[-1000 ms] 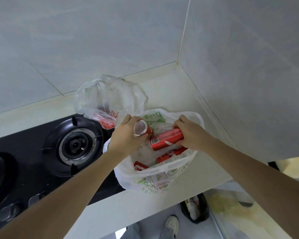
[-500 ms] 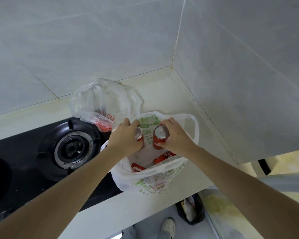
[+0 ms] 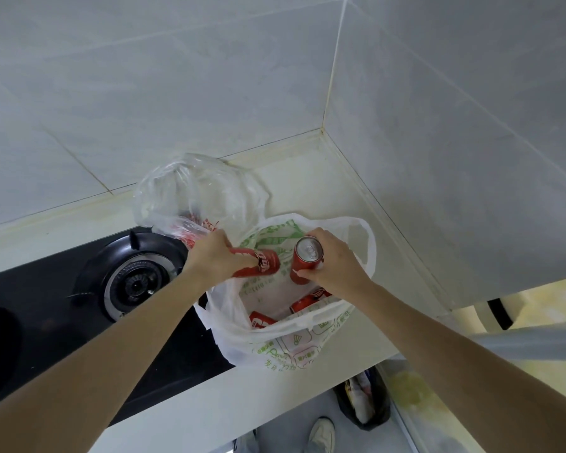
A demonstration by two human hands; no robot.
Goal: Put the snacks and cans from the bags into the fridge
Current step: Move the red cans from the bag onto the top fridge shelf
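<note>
On the counter (image 3: 307, 178), the white bag (image 3: 285, 341) stands open at about 5 o'clock from the clear bag (image 3: 193, 194), just right of the stove (image 3: 134, 282), with at least two more cans (image 3: 307, 300) lying in its bottom. Above its mouth the left hand (image 3: 216, 256) grips one can (image 3: 258, 263) lying sideways, long axis running 3 to 9 o'clock. The right hand (image 3: 334, 259) curls round a second can (image 3: 306, 259) held nearly upright, top toward the camera; both are clear of the bag, and no fridge is in view.

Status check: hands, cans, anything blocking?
Left hand grips a sideways can; right hand grips an upright can. Both above bag; more cans inside. Nothing blocking.
</note>
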